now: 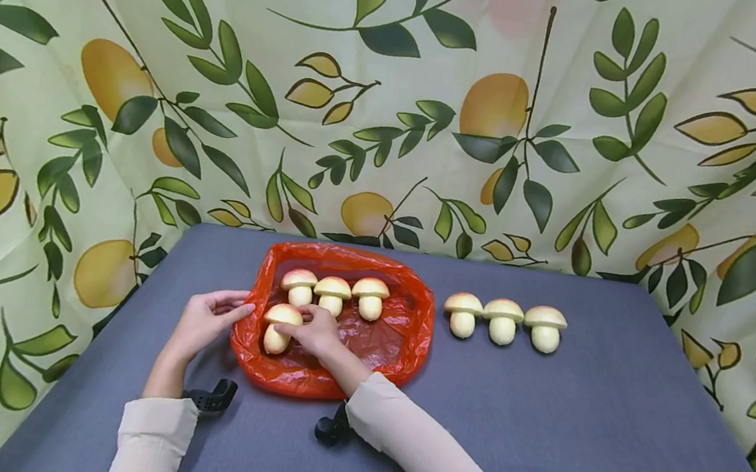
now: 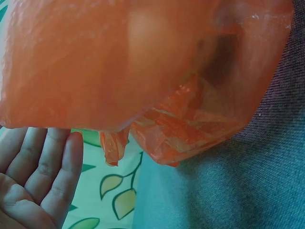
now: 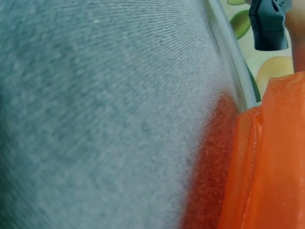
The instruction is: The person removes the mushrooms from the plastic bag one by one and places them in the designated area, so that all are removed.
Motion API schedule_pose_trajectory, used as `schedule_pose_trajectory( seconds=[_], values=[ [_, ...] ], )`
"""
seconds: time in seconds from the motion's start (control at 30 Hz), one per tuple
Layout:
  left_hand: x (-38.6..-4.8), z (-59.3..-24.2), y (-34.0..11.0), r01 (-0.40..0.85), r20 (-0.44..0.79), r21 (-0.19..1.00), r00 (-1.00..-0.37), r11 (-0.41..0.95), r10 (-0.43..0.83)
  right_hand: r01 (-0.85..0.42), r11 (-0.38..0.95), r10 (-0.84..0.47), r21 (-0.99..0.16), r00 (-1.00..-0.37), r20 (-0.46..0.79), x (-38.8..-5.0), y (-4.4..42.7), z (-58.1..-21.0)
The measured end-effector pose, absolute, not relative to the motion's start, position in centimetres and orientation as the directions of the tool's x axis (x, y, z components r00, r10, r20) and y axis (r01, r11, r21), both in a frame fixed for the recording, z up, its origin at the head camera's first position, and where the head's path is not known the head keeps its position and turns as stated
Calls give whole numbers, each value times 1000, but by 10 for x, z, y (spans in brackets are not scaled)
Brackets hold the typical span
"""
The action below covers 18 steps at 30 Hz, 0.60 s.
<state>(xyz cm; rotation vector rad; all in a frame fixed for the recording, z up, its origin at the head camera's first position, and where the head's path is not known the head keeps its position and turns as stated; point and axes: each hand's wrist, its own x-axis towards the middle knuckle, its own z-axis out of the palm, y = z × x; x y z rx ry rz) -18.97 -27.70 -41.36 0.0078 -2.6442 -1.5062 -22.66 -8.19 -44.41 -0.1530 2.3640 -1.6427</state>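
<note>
A red plastic bag [image 1: 416, 346] lies on the table with its mouth spread wide and its rim rolled. Inside, my right hand [image 1: 319, 333] pinches a mushroom [image 1: 281, 317] with a pale stem and yellowish cap, near the bag's left side. Three more mushrooms [image 1: 332, 292] stand in a row along the bag's back. At the left rim, my left hand [image 1: 210, 317] holds the bag's edge between thumb and fingers. The left wrist view shows its fingers [image 2: 40, 167] reaching behind the orange-looking film. The right wrist view shows the bag's side [image 3: 271, 162] but not the right hand.
Three mushrooms [image 1: 502, 322] stand in a row to the right of the bag. Both stand on a grey cloth-covered table [image 1: 574, 441]. Behind it hangs a leaf-and-fruit patterned curtain [image 1: 420, 145]. Dark wrist cameras [image 1: 213, 397] are strapped on both wrists.
</note>
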Motion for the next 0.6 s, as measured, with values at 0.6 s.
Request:
schedule_pose_trajectory(
  seconds=[0.6],
  values=[
    [-190,-412,-279,42,86,857,-994,513,-61,98,278,-226,-956,-960,-164,-221,-68,-437]
  ],
)
